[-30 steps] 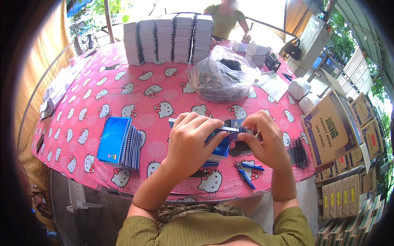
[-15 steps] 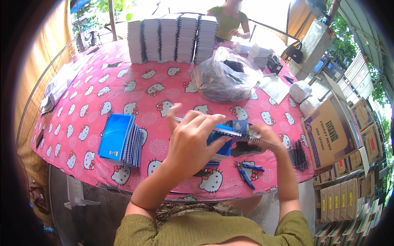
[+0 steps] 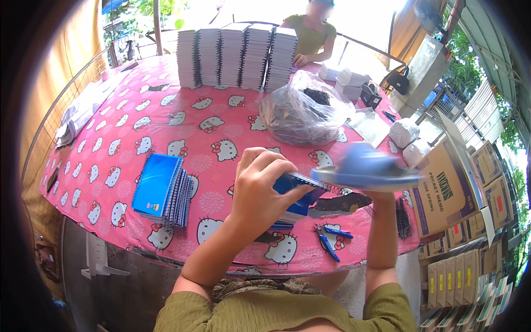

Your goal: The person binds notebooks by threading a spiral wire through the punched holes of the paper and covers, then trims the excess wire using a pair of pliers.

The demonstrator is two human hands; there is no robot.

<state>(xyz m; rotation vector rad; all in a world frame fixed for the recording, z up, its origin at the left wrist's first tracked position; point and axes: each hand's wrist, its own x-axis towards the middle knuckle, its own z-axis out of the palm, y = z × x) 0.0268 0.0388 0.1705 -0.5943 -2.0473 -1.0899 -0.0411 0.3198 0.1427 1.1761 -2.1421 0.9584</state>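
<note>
Notebook (image 3: pixel 289 181) clamped in left hand (image 3: pixel 259 182), blurred blue object (image 3: pixel 368 171) over right hand (image 3: pixel 381 195), its grip unclear, pliers (image 3: pixel 330 248) on pink tablecloth (image 3: pixel 215 185)

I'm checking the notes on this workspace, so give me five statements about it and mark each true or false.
1. Blue-handled pliers lie on the pink tablecloth. True.
2. The left hand holds the pliers. False: it holds a blue notebook.
3. Five white stacks stand toward the tablecloth's far side. True.
4. The pile of blue-covered notebooks lies right of the pliers. False: it lies left of them.
5. A clear plastic bag holds black coils. True.
</note>
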